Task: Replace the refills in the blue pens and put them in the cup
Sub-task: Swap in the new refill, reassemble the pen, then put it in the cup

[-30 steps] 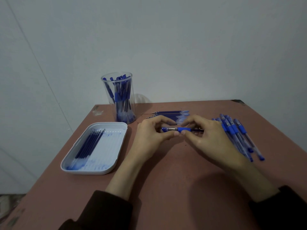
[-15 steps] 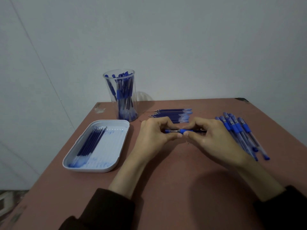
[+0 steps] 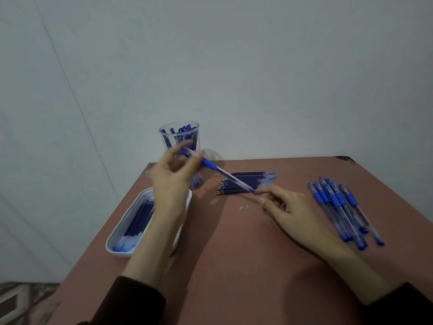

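Pen pinched by its upper end in your left hand, just in front of the cup, axis slanting down-right toward your right hand, which lies slack-fingered on the bench, so left is nearer.

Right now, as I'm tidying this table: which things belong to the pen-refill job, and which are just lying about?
Job: pen in left hand, cup, loose refills, tray of refills, row of pens.
Lying about: small clear bit on the table.
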`<state>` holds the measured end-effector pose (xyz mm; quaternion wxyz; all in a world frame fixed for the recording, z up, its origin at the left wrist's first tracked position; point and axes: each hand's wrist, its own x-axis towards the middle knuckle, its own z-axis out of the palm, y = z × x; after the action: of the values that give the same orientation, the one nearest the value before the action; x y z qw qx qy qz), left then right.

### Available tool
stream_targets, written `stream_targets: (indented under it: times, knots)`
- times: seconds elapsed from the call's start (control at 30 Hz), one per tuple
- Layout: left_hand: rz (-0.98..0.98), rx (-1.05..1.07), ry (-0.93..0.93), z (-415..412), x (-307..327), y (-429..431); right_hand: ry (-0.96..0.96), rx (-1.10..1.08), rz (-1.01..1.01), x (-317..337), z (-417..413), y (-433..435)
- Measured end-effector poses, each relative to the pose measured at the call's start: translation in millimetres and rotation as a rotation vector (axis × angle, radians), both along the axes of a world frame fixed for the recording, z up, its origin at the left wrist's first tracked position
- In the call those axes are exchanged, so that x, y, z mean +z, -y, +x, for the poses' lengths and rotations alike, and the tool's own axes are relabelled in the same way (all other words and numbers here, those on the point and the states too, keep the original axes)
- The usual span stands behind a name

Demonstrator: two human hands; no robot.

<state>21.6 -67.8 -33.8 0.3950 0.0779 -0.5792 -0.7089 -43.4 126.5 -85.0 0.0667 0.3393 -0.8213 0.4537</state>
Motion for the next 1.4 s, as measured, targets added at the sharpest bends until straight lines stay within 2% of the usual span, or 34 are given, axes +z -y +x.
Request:
stream_targets:
  times: [0.13,0.27,0.43,0.63,0.83,0.93,1.03,1.1,1.2,1.27,1.4]
  knots:
    - [-0.162,0.295,-0.247,11.7,61.3,44.5,-0.014,-0.005,-0.001,-4.7,-3.6,0.3]
    - [-0.467,0.464,-0.234,3.5,100.8,68.5,-0.024,-0.016,0.048,-8.1,-5.5,0.4]
    - [-0.801,0.475,-0.032,-27.2,89.6,70.2,-0.024,-0.024,0.063,-7.7,-5.8,-0.9]
    - [-0.929,0.376,0.35,-49.3,62.2,79.7,-0.025,-0.023,0.067,-9.5,-7.8,0.3]
    - [-1.175,0.48,0.591,-55.1,59.4,78.4,-0.027,-0.03,0.079,-10.3,-9.1,0.6]
    - [-1.209,0.46,0.62,-52.7,59.0,75.1,-0.04,-0.044,0.084,-9.0,-9.7,-0.6]
    - [-1.284,0.499,0.483,-47.2,52.3,64.7,-0.087,-0.111,0.078,-7.5,-12.5,-4.4]
    - [-1.266,0.474,0.348,-44.2,38.6,46.8,-0.17,-0.245,0.085,-6.2,-18.8,-10.5]
    - [-1.159,0.274,0.249,-39.0,9.5,6.2,-0.254,-0.512,0.164,-1.7,-31.1,-28.3]
    - [-1.148,0.151,0.229,-35.9,-12.1,-21.3,-0.215,-0.638,0.203,0.4,-38.8,-44.6]
    - [-1.067,0.045,0.251,-31.3,-47.8,-58.8,-0.093,-0.827,0.237,5.0,-44.9,-76.2]
